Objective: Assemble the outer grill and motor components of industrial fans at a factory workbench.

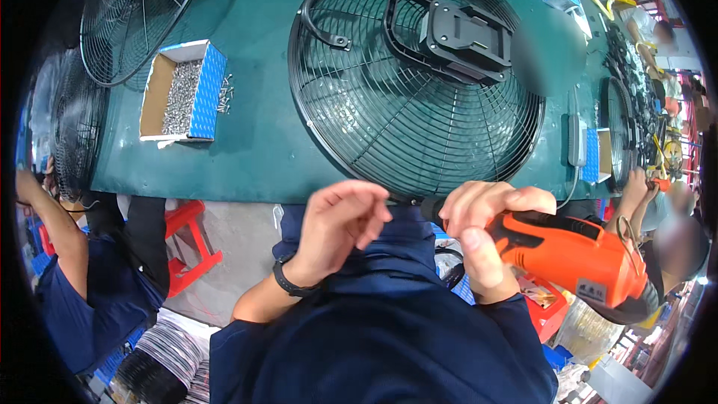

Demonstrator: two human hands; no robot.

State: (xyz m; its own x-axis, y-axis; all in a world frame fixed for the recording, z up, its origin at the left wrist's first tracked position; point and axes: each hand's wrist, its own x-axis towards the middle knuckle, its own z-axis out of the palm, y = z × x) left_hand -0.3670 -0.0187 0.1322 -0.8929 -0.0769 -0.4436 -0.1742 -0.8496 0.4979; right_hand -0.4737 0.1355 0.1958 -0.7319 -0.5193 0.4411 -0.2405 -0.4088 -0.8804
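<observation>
My right hand [482, 232] is wrapped round an orange electric screwdriver [572, 254], held level with its bit pointing left. At the bit's tip is my left hand [340, 224], fingers curled in with the fingertips close together; anything between them is too small to make out. Just beyond both hands, a round black wire fan guard [419, 127] lies flat on the table. On it sits a black plastic housing [467, 37] with a looped bracket. A curved black tube handle [310, 19] rests across the guard's far left rim.
A blue-and-white carton of screws [203, 101] stands left on the green table [254, 135], loose screws [226, 93] beside it. Another fan guard [142, 30] is at far left. Red stools [191, 247] stand below the table edge. A co-worker's arm [56, 224] shows at left.
</observation>
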